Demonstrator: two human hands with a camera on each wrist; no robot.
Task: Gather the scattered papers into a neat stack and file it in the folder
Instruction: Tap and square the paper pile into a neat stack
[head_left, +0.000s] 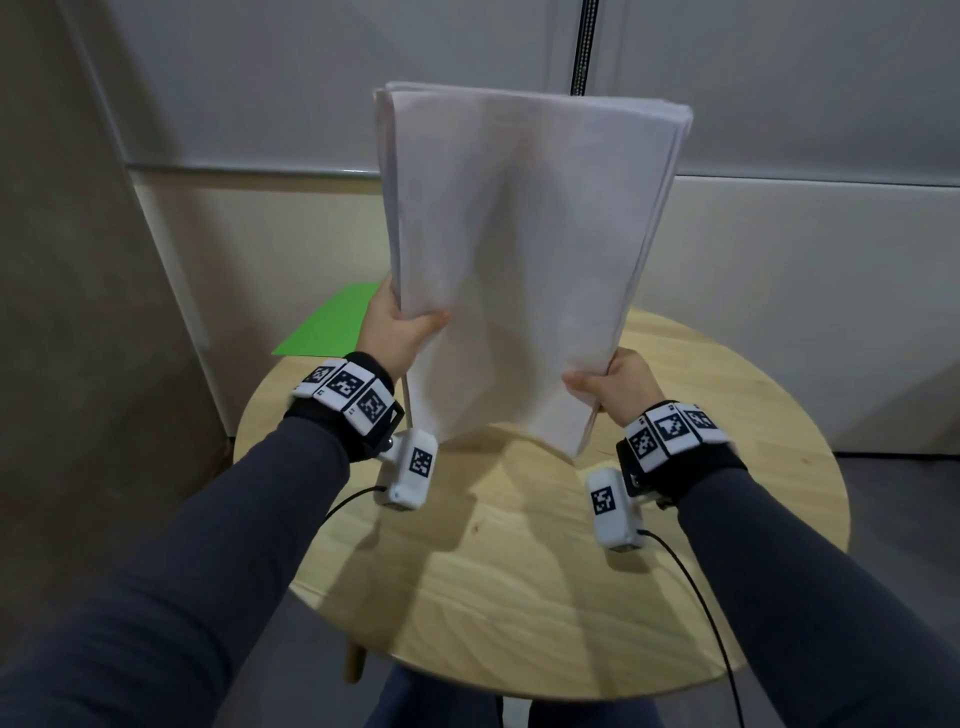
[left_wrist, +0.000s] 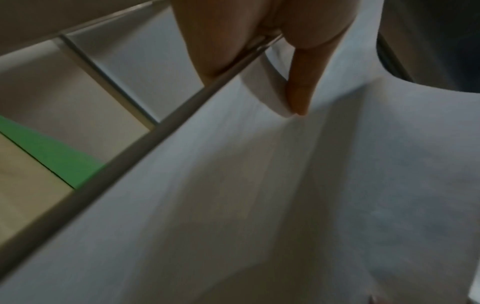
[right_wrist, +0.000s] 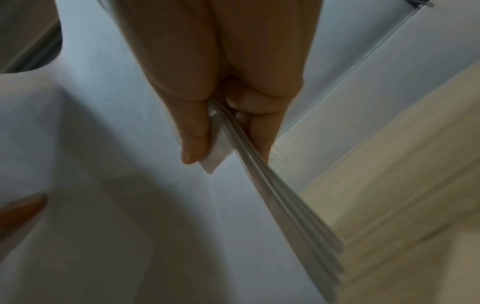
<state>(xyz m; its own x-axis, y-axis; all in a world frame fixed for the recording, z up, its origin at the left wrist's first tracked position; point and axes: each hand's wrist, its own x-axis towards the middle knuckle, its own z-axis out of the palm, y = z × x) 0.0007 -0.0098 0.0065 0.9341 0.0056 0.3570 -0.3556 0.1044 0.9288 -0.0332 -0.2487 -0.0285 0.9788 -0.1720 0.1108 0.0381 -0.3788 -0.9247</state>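
Observation:
A stack of white papers (head_left: 524, 249) stands upright in the air above the round wooden table (head_left: 545, 571), its lower edge lifted off the top. My left hand (head_left: 400, 327) pinches the stack's left edge, thumb on the near face. My right hand (head_left: 613, 382) pinches the lower right edge the same way. In the left wrist view the thumb (left_wrist: 301, 86) presses into the papers (left_wrist: 259, 195). The right wrist view shows the sheet edges (right_wrist: 285, 216) slightly fanned between thumb and fingers. A green folder (head_left: 327, 322) lies at the table's far left, partly hidden by the papers.
Grey and beige wall panels (head_left: 779, 291) stand close behind the table. A brown panel (head_left: 78, 312) rises on the left. Cables (head_left: 711, 613) run from the wrist cameras across the table's near side. A table leg (head_left: 356, 660) shows below the near edge.

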